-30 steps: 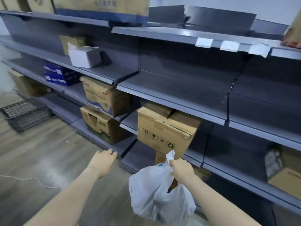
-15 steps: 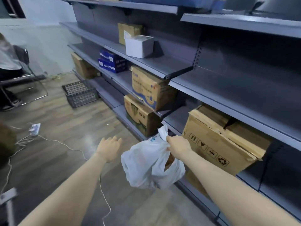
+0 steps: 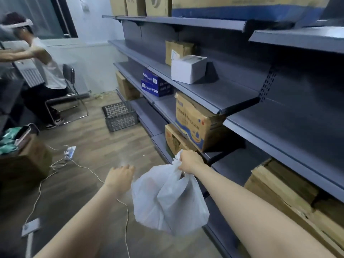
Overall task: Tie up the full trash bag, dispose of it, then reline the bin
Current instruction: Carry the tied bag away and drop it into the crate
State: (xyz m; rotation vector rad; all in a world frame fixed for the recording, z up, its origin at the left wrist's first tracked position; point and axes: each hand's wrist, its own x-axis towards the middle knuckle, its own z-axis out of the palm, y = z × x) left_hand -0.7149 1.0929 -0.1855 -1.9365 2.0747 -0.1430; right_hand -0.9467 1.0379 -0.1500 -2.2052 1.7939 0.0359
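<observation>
— What have my fingers got?

— On my right hand point(image 3: 190, 162) the fingers point(image 3: 181, 167) are curled tight round the gathered neck of the white trash bag point(image 3: 167, 200). The bag hangs full beneath that fist, off the floor, just beside the bottom edge of the grey shelving point(image 3: 214, 94).

— And the other one?

— My left hand point(image 3: 119, 176) holds nothing. Its fingers are loosely bent, palm down, near the bag on the side away from the shelving, not touching it.

— What is around the shelving?

— On it, just beyond my right fist, sits a cardboard box with blue print point(image 3: 197, 121), and a second carton point(image 3: 175, 139) below that one. Higher up stands a white box point(image 3: 188, 70); farther along, blue Pepsi cases point(image 3: 155, 84). At the shelving's foot, farther down the aisle, a grey plastic crate point(image 3: 120, 116) rests on the wooden floor point(image 3: 96, 146). A white cable point(image 3: 61, 164) runs across the floor well apart from the shelving, and a person on a chair point(image 3: 46, 71) sits across the aisle.
</observation>
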